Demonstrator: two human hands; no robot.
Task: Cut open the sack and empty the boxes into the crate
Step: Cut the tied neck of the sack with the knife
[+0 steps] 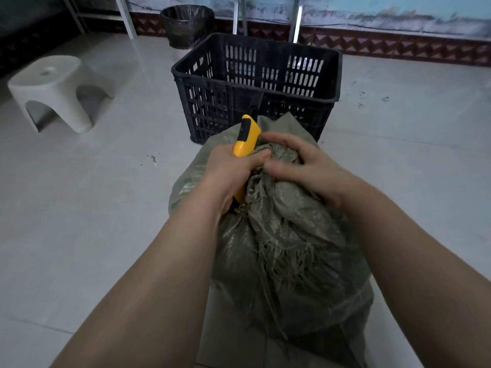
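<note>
Sack (pixel 287 251) is sitting on the floor just before the empty black crate (pixel 255 83). Left hand (pixel 231 171) is gripping the yellow utility knife (pixel 245 139) at the tied neck; right hand (pixel 300 166) is clutching the bunched fabric, likely steadying it for cutting.

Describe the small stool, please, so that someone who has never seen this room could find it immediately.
Start from the black slotted crate standing on the grey floor beyond the green sack. Look to the left of the crate: the stool stands alone there. It is the only pale, cream-coloured thing, low, with rounded corners and arched openings between its legs.
</note>
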